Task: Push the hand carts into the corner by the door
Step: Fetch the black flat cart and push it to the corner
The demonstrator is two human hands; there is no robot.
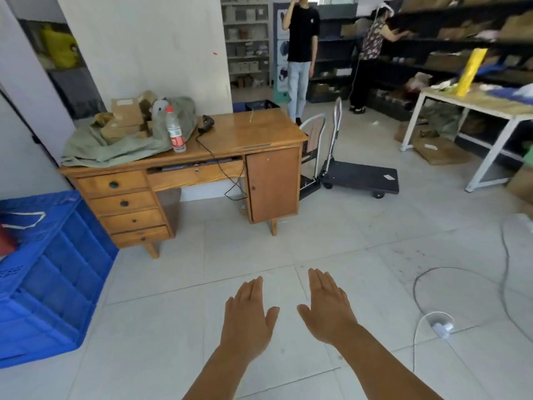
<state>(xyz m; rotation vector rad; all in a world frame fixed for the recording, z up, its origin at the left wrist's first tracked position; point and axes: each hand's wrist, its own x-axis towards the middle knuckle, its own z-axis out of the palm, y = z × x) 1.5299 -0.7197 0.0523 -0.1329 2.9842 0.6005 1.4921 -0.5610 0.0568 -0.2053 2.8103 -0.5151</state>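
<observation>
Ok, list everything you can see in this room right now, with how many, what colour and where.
hand carts: two, black decks, right of the desk, one partly hidden behind it
desk: one, brown wood, centre left
water bottle: one, clear with red label, standing on the desk
green cloth: one, on the desk's left end under cardboard boxes
blue crate: one, left foreground
white table: one, right
shelves: dark, back right wall
people: two, standing at the back
cable: pale, on the floor, right
hands: two, open, empty, palms down, low centre

Black cart (362, 176); blue crate (54, 272); brown desk (253, 131) (wood grain).
</observation>
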